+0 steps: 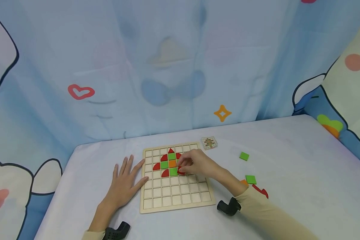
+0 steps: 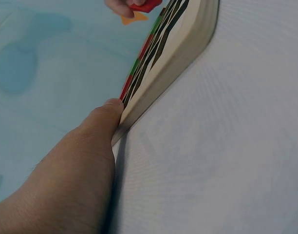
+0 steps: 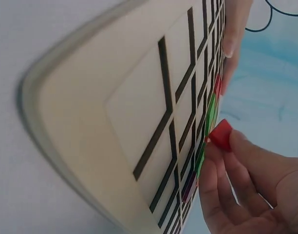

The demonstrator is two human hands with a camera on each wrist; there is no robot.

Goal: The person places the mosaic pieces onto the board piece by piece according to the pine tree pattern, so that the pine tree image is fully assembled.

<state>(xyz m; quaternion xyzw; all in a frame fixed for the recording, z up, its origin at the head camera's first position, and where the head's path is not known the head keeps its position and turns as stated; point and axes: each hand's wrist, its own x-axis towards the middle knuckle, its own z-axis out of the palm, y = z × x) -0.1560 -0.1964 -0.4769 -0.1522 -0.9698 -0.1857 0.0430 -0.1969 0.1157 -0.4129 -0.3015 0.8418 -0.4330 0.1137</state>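
Observation:
A wooden grid board [image 1: 177, 209] lies on the table with red, green and orange tiles set in its upper middle cells. Among them are an orange square tile [image 1: 172, 163], a green square tile [image 1: 164, 165] and a red triangle tile [image 1: 171, 151]. My right hand [image 1: 198, 163] pinches a red tile [image 3: 221, 135] between thumb and fingers, just over the board beside a green tile [image 1: 173, 171]. My left hand [image 1: 122, 186] lies with fingers spread at the board's left edge, thumb and index finger touching it. The right hand covers part of the tiles.
A small pattern card [image 1: 209, 143] lies by the board's top right corner. To the right are loose green tiles [image 1: 250, 179], several red pieces [image 1: 261, 191] and an orange tile [image 1: 244, 182] partly behind the right forearm. A blue printed curtain [image 1: 168, 83] hangs behind the table.

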